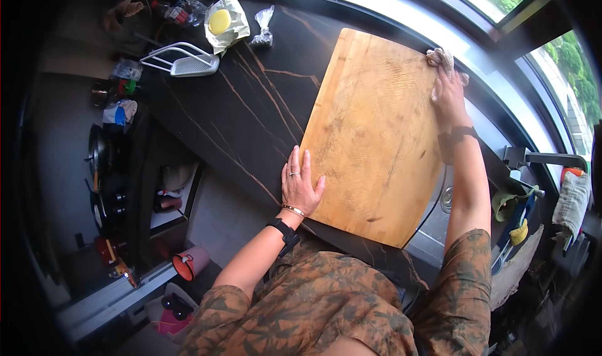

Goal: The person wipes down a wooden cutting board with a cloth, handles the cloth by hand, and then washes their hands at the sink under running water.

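Observation:
A large wooden cutting board point(376, 130) lies flat on the dark, veined countertop point(251, 118) and reaches over the sink's side at the right. Its surface carries knife marks and darker stains. My left hand point(302, 183) rests at the board's left edge near the front, fingers stretched out, holding nothing. At the far right corner of the board, my right hand point(449, 96) is closed on a pale, crumpled cloth point(441, 58). Part of the cloth is hidden under the fingers.
A white wire rack point(191, 65), a yellow piece on crumpled wrapping point(219, 22) and a small knotted bag point(263, 30) stand at the back left. The sink point(433, 224) shows beside the board. A window frame point(489, 68) borders the right side; a towel point(572, 196) hangs there.

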`<state>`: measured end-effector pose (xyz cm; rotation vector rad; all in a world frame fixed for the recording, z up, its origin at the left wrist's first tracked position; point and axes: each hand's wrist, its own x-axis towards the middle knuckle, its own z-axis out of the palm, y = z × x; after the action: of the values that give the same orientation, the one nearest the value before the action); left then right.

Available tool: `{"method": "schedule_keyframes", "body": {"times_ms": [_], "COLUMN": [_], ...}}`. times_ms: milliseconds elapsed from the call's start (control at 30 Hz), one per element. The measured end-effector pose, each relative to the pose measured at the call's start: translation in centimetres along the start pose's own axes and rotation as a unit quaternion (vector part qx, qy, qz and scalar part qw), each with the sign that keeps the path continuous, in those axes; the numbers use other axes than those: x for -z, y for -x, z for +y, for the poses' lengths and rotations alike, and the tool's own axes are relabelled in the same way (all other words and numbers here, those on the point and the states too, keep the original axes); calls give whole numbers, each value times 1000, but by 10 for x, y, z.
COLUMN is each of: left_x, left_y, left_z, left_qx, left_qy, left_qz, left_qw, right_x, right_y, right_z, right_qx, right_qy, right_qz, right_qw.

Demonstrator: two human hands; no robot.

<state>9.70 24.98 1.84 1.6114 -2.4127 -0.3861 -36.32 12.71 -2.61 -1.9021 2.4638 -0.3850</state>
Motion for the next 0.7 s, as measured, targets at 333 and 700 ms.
{"method": "schedule_keyframes", "body": {"times_ms": [333, 700], "left_x": [-1, -10], "left_y": [3, 6], "left_z": [1, -2], "left_qx": [-9, -12], "left_qy": [-27, -32], "left_qz": [39, 62], "left_qw": [999, 998], "right_x": [38, 92], "right_y": [124, 349], "right_z": [-54, -118], "right_qx": [17, 116], "right_qy": [-21, -117], "right_qz": [-11, -59], "right_qw": [1000, 984]}}
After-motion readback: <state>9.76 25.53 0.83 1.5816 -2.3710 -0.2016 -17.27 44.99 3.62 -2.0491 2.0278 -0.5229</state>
